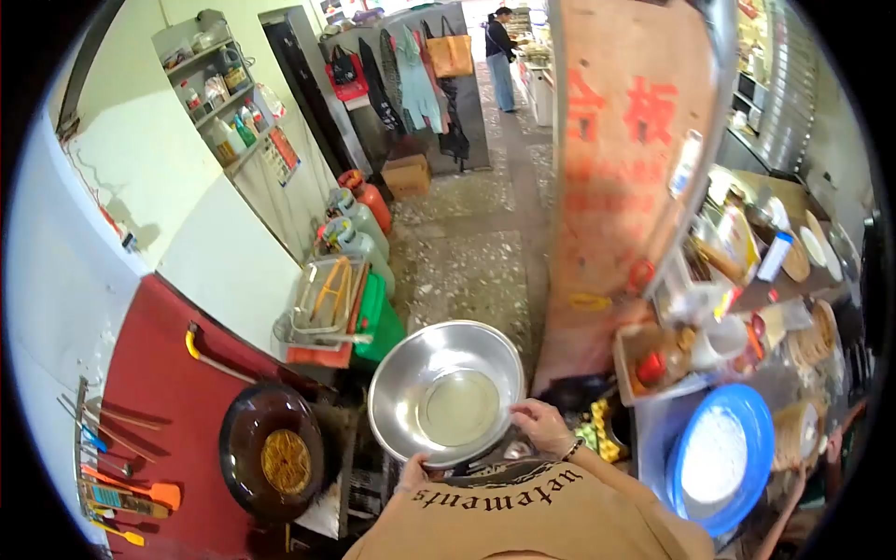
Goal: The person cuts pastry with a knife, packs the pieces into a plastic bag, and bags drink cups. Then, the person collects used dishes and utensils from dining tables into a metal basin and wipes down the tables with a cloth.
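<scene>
A wide steel basin (392, 397) with some pale, cloudy liquid in its bottom is in front of my body. My left hand (413, 474) grips the near-left rim, its fingers partly hidden by the basin. At the right rim is my right hand (544, 427), its fingers bent together against the edge; whether it holds anything besides the rim is too small to tell. Left of the basin sits a dark brown glazed bowl (245, 434) with a patterned bottom. To the right, a blue basin (763, 448) holds white powder or a similar white material.
Gas cylinders (359, 245) and a green bin (378, 322) stand ahead on the left. A wooden board (607, 177) with red characters rises ahead on the right. Crowded counters line the right side. A person (501, 56) stands far ahead; another person's arm (786, 513) shows at lower right.
</scene>
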Demonstrator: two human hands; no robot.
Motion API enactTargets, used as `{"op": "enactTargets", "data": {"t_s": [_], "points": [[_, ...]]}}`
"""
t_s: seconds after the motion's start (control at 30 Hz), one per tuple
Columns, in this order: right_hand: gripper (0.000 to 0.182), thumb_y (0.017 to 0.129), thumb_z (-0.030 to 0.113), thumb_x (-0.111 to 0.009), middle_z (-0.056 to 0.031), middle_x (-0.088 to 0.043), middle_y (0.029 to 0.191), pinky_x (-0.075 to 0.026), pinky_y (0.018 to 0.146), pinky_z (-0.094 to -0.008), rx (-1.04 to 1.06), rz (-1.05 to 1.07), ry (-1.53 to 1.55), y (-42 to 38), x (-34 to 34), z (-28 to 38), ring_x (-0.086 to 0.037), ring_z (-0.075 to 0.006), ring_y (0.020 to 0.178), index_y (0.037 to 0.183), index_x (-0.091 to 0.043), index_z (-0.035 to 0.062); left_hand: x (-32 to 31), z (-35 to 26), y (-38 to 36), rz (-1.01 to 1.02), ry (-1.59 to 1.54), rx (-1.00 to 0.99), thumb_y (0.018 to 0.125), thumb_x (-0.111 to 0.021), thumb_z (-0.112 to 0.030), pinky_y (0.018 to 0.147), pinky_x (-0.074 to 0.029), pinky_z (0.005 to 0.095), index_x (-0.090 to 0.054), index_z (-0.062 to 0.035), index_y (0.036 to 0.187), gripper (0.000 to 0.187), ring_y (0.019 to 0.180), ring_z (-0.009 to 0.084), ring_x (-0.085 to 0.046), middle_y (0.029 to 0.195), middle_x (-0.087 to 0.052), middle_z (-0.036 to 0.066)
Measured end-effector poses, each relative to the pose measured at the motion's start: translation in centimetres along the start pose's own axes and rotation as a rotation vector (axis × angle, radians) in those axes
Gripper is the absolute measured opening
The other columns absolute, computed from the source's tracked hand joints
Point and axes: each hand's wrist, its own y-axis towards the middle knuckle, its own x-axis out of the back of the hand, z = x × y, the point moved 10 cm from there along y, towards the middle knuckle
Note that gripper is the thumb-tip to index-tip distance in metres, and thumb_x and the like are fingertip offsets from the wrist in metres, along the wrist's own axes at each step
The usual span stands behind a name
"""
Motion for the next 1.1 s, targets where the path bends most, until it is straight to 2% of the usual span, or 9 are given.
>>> {"op": "enactTargets", "data": {"t_s": [0.23,0.3,0.43,0.5,0.6,0.9,0.97,1.03,1.1], "points": [[0.026,0.088,0.022,-0.057,-0.0132,-0.065,0.096,-0.050,0.078,-0.0308,0.074,0.225,0.086,22.0,-5.3,4.0,-0.063,-0.0200,0.087,0.104,-0.062,0.0028,-7.0,-18.1,9.3,0.125,0.065,-0.218,0.081,-0.054,-0.019,0.090,-0.050,0.0487,-0.046,0.0015,0.121,0.046,0.107,0.0313,-0.055,0.121,-0.052,0.018],[0.022,0.089,0.019,-0.057,-0.0124,-0.065,0.093,-0.050,0.076,-0.0306,0.137,0.196,0.011,27.7,-5.1,4.6,-0.063,-0.0199,0.084,0.103,-0.062,0.0034,-10.6,-23.4,11.3,0.144,0.071,-0.246,0.083,-0.052,-0.022,0.081,-0.052,0.0442,-0.046,-0.0027,0.122,0.044,0.101,0.0277,-0.058,0.115,-0.056,0.013],[0.014,0.085,0.014,-0.061,-0.0098,-0.059,0.077,-0.047,0.062,-0.0301,0.025,-0.103,0.114,37.1,-2.1,1.1,-0.056,-0.0145,0.069,0.089,-0.059,0.0013,-15.3,-34.8,22.3,0.441,0.239,-0.304,0.080,-0.055,-0.012,0.081,-0.055,0.0385,-0.049,0.0008,0.111,0.035,0.090,0.0246,-0.062,0.103,-0.061,0.011],[0.015,0.082,0.014,-0.064,-0.0081,-0.056,0.073,-0.045,0.062,-0.0299,-0.026,-0.212,0.090,40.6,0.8,2.3,-0.053,-0.0144,0.068,0.081,-0.056,0.0013,-20.7,-38.6,23.6,0.262,-0.029,-0.064,0.077,-0.057,-0.009,0.081,-0.055,0.0369,-0.051,-0.0001,0.107,0.032,0.089,0.0237,-0.063,0.098,-0.062,0.010],[0.021,0.080,0.013,-0.067,-0.0045,-0.051,0.068,-0.041,0.056,-0.0281,-0.231,-0.469,0.058,44.0,5.9,-0.9,-0.047,-0.0119,0.062,0.073,-0.051,0.0020,-26.5,-44.4,28.2,0.181,0.078,-0.027,0.076,-0.056,-0.006,0.078,-0.056,0.0362,-0.051,-0.0006,0.104,0.029,0.087,0.0230,-0.063,0.095,-0.062,0.010],[0.036,0.087,0.021,-0.058,-0.0044,-0.036,0.055,-0.033,0.049,-0.0317,-0.300,-0.961,0.130,54.2,20.4,-9.6,-0.033,-0.0123,0.054,0.062,-0.041,0.0016,-52.2,-50.3,38.2,0.325,0.410,0.064,0.077,-0.053,-0.008,0.084,-0.054,0.0399,-0.053,0.0006,0.101,0.026,0.091,0.0279,-0.061,0.101,-0.060,0.013],[0.036,0.089,0.021,-0.055,-0.0021,-0.036,0.055,-0.032,0.048,-0.0319,-0.357,-1.021,0.515,57.6,23.9,-12.8,-0.032,-0.0112,0.053,0.062,-0.040,0.0029,-57.2,-51.1,40.1,0.298,0.488,0.109,0.077,-0.053,-0.008,0.082,-0.054,0.0379,-0.053,-0.0004,0.098,0.022,0.089,0.0271,-0.061,0.099,-0.059,0.013],[0.036,0.092,0.022,-0.052,0.0005,-0.043,0.058,-0.039,0.052,-0.0309,-0.349,-1.087,0.170,60.5,29.7,-16.2,-0.040,-0.0107,0.054,0.063,-0.042,0.0039,-62.2,-52.4,42.2,0.327,0.522,0.147,0.077,-0.053,-0.008,0.078,-0.054,0.0355,-0.052,-0.0018,0.093,0.017,0.087,0.0252,-0.061,0.097,-0.059,0.012],[0.031,0.093,0.022,-0.050,-0.0020,-0.051,0.063,-0.044,0.060,-0.0290,-0.115,-1.189,0.212,63.0,35.9,-14.5,-0.048,-0.0119,0.061,0.069,-0.050,0.0018,-68.6,-52.1,40.1,0.306,0.518,0.347,0.078,-0.053,-0.010,0.081,-0.054,0.0385,-0.052,-0.0016,0.098,0.022,0.088,0.0269,-0.061,0.100,-0.058,0.013]]}}
